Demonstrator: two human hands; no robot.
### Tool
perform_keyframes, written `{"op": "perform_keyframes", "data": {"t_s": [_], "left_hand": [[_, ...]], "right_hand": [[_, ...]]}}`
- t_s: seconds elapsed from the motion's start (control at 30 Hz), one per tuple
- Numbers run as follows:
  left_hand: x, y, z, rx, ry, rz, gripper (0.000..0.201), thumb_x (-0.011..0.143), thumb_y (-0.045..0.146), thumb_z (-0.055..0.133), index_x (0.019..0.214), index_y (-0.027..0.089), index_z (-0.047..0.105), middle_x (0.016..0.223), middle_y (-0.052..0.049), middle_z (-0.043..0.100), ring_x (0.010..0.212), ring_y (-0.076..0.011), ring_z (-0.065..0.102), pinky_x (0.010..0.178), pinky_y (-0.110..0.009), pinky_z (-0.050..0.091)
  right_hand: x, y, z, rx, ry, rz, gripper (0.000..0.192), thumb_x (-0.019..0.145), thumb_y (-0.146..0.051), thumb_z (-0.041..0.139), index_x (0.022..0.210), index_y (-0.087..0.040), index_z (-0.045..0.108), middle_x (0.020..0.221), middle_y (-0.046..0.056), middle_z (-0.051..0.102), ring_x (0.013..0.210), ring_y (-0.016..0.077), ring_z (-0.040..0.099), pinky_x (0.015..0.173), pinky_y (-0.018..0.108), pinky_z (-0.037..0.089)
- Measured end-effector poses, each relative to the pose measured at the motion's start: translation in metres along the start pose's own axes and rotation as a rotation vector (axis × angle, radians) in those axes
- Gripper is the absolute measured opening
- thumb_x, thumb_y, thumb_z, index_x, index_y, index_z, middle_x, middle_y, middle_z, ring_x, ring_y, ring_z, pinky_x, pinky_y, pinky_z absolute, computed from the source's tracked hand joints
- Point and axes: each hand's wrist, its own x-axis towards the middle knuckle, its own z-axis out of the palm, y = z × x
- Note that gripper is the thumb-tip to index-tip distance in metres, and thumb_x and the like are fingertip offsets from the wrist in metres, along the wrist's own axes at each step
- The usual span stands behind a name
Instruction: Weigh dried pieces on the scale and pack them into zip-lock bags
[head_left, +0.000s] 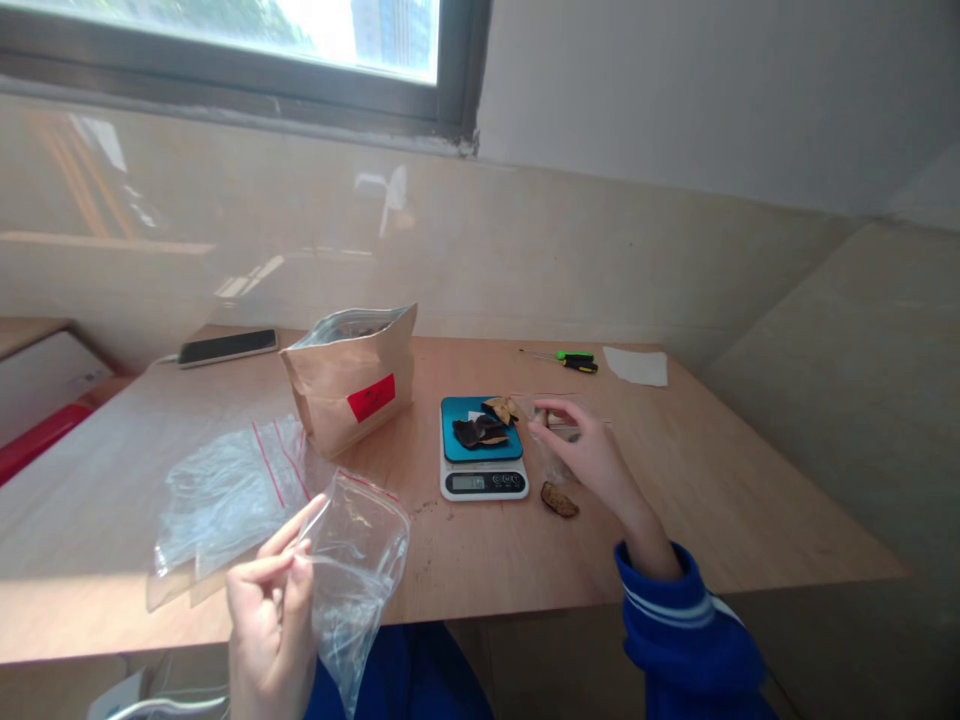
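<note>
My left hand pinches a clear zip-lock bag by its side, in front of the table's near edge. The bag hangs tilted, its red-lined mouth up. On the table, a small kitchen scale with a blue top carries several dark and tan dried pieces; its display is too small to read. Just right of the scale, my right hand has thumb and fingers closed around a small brownish thing, kind unclear. Below that hand lies clear plastic, partly hidden. A brown dried piece rests nearer me.
An upright brown paper pouch with a red label stands open left of the scale. Several clear zip bags lie beside it. Toward the back are a phone, two screwdrivers and white paper. A wall borders the table's back.
</note>
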Motion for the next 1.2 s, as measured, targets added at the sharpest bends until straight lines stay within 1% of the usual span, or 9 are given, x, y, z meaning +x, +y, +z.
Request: {"op": "perform_keyframes", "data": {"t_s": [0.13,0.27,0.37,0.53,0.63,0.7,0.8,0.93,1.2], "left_hand": [[-0.001,-0.007,-0.004,-0.05,-0.033,-0.054,0.029,0.082,0.05,0.057,0.087,0.026,0.042,0.119,-0.011,0.067,0.12,-0.0268,0.058,0.099,-0.049,0.045],[0.005,-0.015,-0.011,-0.063,-0.005,-0.056,0.031,0.08,0.049,0.062,0.089,0.026,0.044,0.122,-0.011,0.064,0.118,-0.0275,0.058,0.098,-0.048,0.044],[0.008,-0.016,-0.015,-0.047,0.042,-0.077,0.033,0.079,0.051,0.063,0.088,0.025,0.044,0.117,-0.01,0.066,0.114,-0.0283,0.06,0.098,-0.05,0.043],[0.007,-0.01,-0.014,-0.032,0.064,-0.108,0.036,0.079,0.055,0.061,0.085,0.025,0.042,0.113,-0.01,0.068,0.114,-0.0278,0.06,0.098,-0.048,0.044],[0.002,-0.007,-0.011,-0.06,0.03,-0.097,0.034,0.081,0.053,0.06,0.085,0.025,0.041,0.117,-0.01,0.067,0.117,-0.0269,0.059,0.099,-0.047,0.045],[-0.001,-0.006,-0.01,-0.09,-0.015,-0.086,0.031,0.083,0.049,0.059,0.087,0.025,0.042,0.12,-0.01,0.065,0.12,-0.0259,0.057,0.101,-0.046,0.044],[-0.005,-0.004,-0.007,-0.123,-0.073,-0.075,0.026,0.086,0.045,0.057,0.089,0.024,0.042,0.125,-0.01,0.063,0.122,-0.0251,0.056,0.103,-0.046,0.044],[-0.007,0.0,-0.003,-0.112,-0.073,-0.024,0.024,0.087,0.044,0.055,0.089,0.024,0.041,0.122,-0.01,0.065,0.12,-0.0249,0.059,0.099,-0.044,0.047],[-0.007,0.004,-0.001,-0.042,-0.074,0.021,0.022,0.089,0.043,0.051,0.091,0.023,0.043,0.118,-0.011,0.067,0.117,-0.0242,0.061,0.096,-0.043,0.049]], "right_hand": [[0.06,-0.017,0.056,-0.057,-0.162,-0.07,0.018,0.084,-0.032,0.065,0.096,-0.019,0.07,0.098,0.007,0.072,0.096,0.0212,0.064,0.088,0.034,0.047],[0.077,-0.014,0.086,-0.36,-0.351,-0.087,0.02,0.086,-0.037,0.065,0.09,-0.02,0.074,0.096,0.01,0.073,0.101,0.0271,0.062,0.09,0.039,0.043],[0.063,-0.011,0.072,-0.36,-0.289,-0.098,0.027,0.093,-0.039,0.054,0.095,-0.022,0.074,0.106,0.011,0.071,0.106,0.0274,0.06,0.093,0.042,0.041],[0.001,0.007,0.016,-0.051,-0.055,-0.092,0.034,0.095,-0.043,0.044,0.1,-0.023,0.07,0.107,0.008,0.069,0.105,0.0228,0.061,0.093,0.038,0.045],[-0.054,0.033,-0.003,0.065,0.078,0.073,0.035,0.092,-0.048,0.048,0.097,-0.022,0.07,0.104,0.009,0.069,0.098,0.0226,0.063,0.085,0.035,0.049],[-0.088,0.054,-0.007,0.129,0.191,0.235,0.039,0.088,-0.054,0.051,0.094,-0.02,0.07,0.1,0.009,0.07,0.094,0.023,0.063,0.084,0.035,0.049],[-0.12,0.08,-0.006,0.218,0.321,0.445,0.051,0.08,-0.065,0.055,0.092,-0.017,0.07,0.081,0.008,0.068,0.073,0.0203,0.061,0.07,0.033,0.05],[-0.126,0.091,-0.003,0.34,0.377,0.54,0.059,0.075,-0.07,0.058,0.093,-0.015,0.068,0.069,0.003,0.062,0.062,0.0161,0.054,0.06,0.029,0.046],[-0.122,0.084,-0.002,0.358,0.344,0.533,0.06,0.073,-0.071,0.06,0.093,-0.015,0.069,0.067,0.002,0.06,0.063,0.0163,0.054,0.064,0.029,0.046]]}}
